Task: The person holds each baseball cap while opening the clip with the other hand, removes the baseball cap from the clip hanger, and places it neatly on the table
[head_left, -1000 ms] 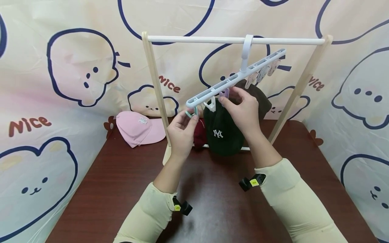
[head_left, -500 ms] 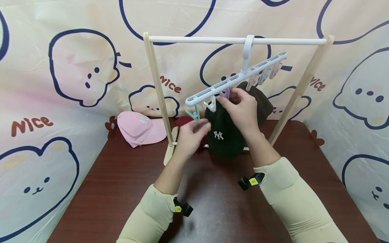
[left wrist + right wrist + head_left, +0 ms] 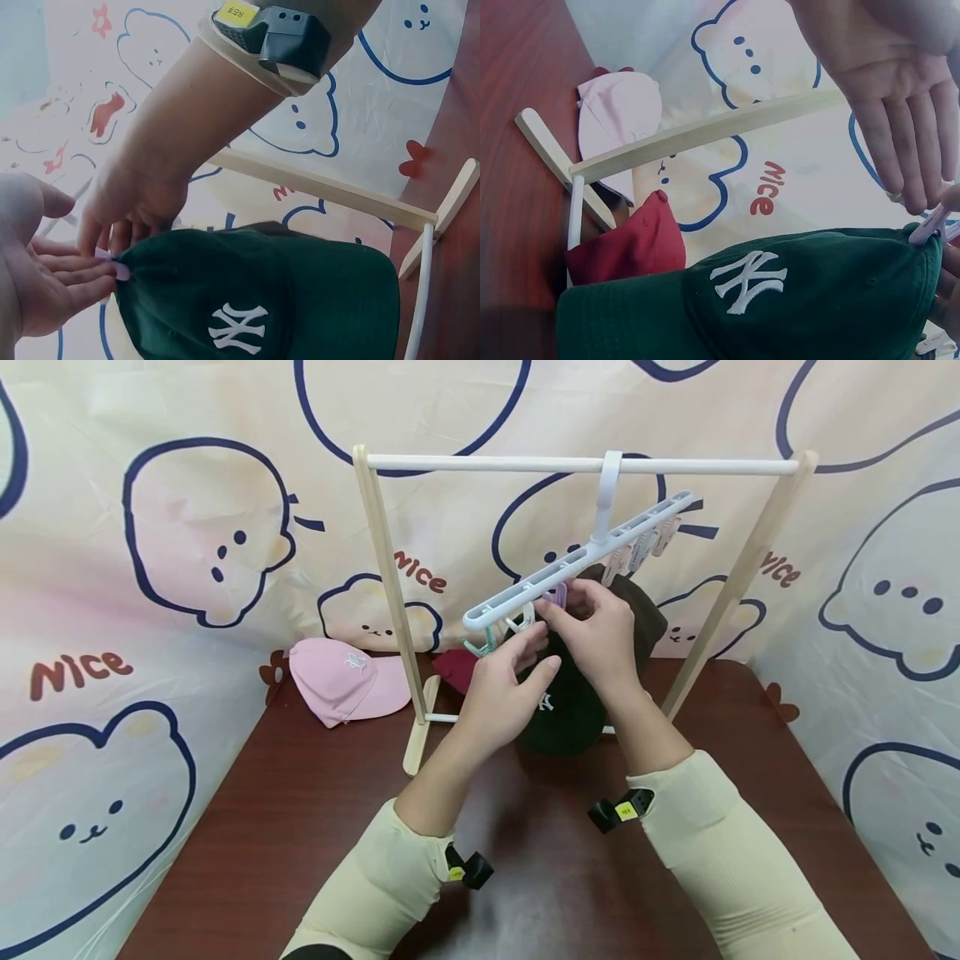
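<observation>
A pale blue clip hanger (image 3: 577, 558) hangs from the rack's top bar by its hook. My right hand (image 3: 597, 635) pinches a purple clip (image 3: 930, 226) at the crown of a dark green cap (image 3: 817, 292) with a white NY emblem. The cap hangs brim down. Beside it, my left hand (image 3: 510, 689) has its fingers stretched towards that clip, the tips by the crown in the left wrist view. A white clip (image 3: 525, 618) and a teal clip (image 3: 483, 646) dangle from the hanger's near end, close above the left fingers. In the head view the left hand hides part of the cap.
The wooden rack (image 3: 390, 577) stands on a dark red-brown table (image 3: 300, 843). Behind it lie a pink cap (image 3: 345, 681) and a red cap (image 3: 634, 244). A dark brown cap (image 3: 648, 620) shows behind the right hand. More clips (image 3: 641, 550) hang at the hanger's far end.
My left hand has let go of the teal clip and moved right, in front of the green cap, its fingers straightening. The right hand stays at the purple clip.
</observation>
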`<state>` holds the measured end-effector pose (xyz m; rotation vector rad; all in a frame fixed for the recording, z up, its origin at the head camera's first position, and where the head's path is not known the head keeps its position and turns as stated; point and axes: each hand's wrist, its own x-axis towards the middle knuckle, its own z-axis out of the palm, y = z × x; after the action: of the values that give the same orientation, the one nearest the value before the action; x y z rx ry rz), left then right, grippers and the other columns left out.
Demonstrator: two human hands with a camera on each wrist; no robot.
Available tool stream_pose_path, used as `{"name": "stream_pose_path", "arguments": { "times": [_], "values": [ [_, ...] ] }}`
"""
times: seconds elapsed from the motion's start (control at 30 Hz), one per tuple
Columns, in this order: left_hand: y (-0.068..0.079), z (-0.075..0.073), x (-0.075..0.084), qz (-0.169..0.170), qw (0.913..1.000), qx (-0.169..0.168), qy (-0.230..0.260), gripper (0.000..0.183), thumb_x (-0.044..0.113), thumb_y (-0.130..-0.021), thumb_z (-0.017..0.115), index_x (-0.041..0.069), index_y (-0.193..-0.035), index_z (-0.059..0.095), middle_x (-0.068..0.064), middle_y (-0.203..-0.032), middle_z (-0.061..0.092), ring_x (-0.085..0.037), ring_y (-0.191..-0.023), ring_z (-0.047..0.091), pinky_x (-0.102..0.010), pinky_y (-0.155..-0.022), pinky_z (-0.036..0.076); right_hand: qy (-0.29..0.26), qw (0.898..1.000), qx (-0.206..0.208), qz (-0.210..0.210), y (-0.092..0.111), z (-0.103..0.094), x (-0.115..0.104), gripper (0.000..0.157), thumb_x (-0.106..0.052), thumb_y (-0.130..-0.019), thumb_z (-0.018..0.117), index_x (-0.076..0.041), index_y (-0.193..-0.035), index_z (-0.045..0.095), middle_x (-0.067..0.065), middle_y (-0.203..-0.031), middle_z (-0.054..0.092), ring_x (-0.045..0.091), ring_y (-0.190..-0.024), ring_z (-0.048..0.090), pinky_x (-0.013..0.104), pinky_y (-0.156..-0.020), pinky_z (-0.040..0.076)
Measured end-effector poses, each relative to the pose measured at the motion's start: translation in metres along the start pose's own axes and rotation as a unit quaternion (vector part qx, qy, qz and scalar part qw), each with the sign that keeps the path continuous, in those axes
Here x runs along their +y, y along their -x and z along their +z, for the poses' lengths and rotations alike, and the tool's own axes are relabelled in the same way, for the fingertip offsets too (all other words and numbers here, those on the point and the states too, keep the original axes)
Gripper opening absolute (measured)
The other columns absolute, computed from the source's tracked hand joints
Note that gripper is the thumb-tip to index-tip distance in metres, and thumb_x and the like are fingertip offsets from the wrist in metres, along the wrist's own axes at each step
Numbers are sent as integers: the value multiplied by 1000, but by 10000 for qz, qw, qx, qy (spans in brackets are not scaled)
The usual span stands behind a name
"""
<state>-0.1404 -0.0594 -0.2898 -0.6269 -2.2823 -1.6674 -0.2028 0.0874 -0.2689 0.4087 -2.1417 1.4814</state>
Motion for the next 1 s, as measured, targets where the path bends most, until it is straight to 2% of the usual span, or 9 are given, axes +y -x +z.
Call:
{"name": "stream_pose_path", "arguments": {
  "times": [0.17, 0.33, 0.47, 0.57, 0.67, 0.83, 1.0],
  "values": [
    [-3, 5, -1, -32, 9993, -97, -361, 55, 28, -99, 59, 12, -150, 42, 2, -152, 44, -13, -133, 51, -29, -105, 45, 76, 10000, -42, -11, -2, -1, 1, 38, -32, -86, 77, -7, -114, 72, 11, -97, 75, 16, -86, 69, 23, -78, 55],
    [-3, 7, -5, 218, 9958, 55, -888, 59, 26, -98, 59, 9, -151, 39, -2, -154, 42, -15, -137, 46, -33, -110, 40, 100, 9996, -255, -30, -5, -4, 0, 34, -25, -89, 74, -3, -115, 70, 14, -98, 74, 11, -80, 68, 17, -76, 53],
    [-3, 8, -7, 405, 9919, 153, -1195, 60, 27, -98, 58, 6, -151, 38, -5, -155, 41, -12, -143, 36, -33, -115, 33, -55, 9983, -566, -89, -1, -11, -17, 30, -14, -92, 69, 5, -115, 67, 19, -92, 70, 12, -71, 63, 16, -73, 52],
    [-5, 9, -8, 483, 9885, 193, -1420, 60, 28, -99, 57, 5, -151, 37, -7, -155, 41, -12, -143, 35, -32, -115, 32, -268, 9966, -761, -160, 1, -16, -28, 27, -10, -93, 66, 8, -113, 66, 13, -82, 66, 17, -69, 60, 18, -70, 50],
    [-7, 10, -8, 508, 9848, 196, -1652, 60, 28, -99, 57, 5, -151, 37, -8, -155, 41, -14, -144, 35, -31, -115, 32, -397, 9953, -859, -196, 0, -18, -29, 24, -8, -93, 66, 9, -111, 67, 4, -77, 63, 24, -70, 58, 19, -69, 49],
    [-11, 13, -8, 705, 9770, 253, -1999, 59, 24, -99, 57, 2, -150, 37, -9, -155, 41, -17, -144, 36, -31, -115, 31, -473, 9940, -958, -220, -7, -17, -15, 25, -9, -93, 66, 8, -112, 67, 5, -76, 61, 29, -72, 57, 20, -69, 49],
    [-18, 15, -9, 809, 9668, 434, -2384, 57, 23, -98, 59, 1, -147, 41, -10, -152, 45, -22, -141, 41, -34, -118, 29, -579, 9928, -1048, -59, -15, -17, 7, 30, -18, -94, 67, 1, -116, 69, 1, -79, 64, 22, -75, 58, 22, -72, 49]
  ]
}}
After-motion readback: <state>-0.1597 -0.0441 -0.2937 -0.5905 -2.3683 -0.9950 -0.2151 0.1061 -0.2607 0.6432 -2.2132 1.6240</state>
